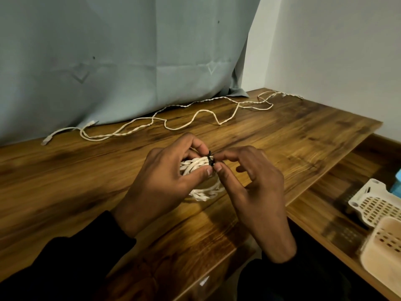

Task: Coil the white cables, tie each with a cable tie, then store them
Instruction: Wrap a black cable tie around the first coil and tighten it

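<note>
Head view. 1 coiled white cable (200,170) sits at the middle of the wooden table (65,181), held between both hands. The left hand (167,177) curls round the coil's left side, thumb on the near edge, fingers over the far edge. The right hand (251,181) pinches a black cable tie (210,161) wrapped over the top of the coil, index finger and thumb tips at the tie, remaining fingers loosely bent and holding nothing. Coil's lower loops rest on the table surface.

1 loose white cable (173,120) lies uncoiled along the far edge of the table, in front of a grey-blue curtain (119,57). 2 pale perforated baskets (375,216) sit on a lower wooden shelf (321,205) at near right.
</note>
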